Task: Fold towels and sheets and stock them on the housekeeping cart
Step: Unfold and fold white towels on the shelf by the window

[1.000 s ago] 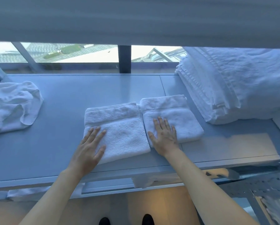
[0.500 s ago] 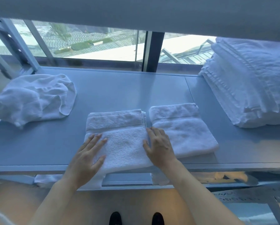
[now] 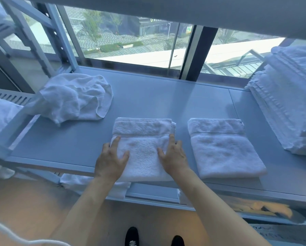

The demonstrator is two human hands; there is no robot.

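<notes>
The folded towel (image 3: 143, 148), left of a second towel (image 3: 223, 148), is clamped at both sides by left hand (image 3: 111, 157) and right hand (image 3: 174, 154); being soft and light, support underneath is advised.

1. Window (image 3: 130, 38) behind the shelf, divided by a dark mullion (image 3: 198, 54).
2. Paved courtyard with trees (image 3: 93, 23) and a hedge strip (image 3: 120, 47), seen outside.
3. Black shoes (image 3: 132, 236) on an orange-brown floor (image 3: 24, 201).
</notes>
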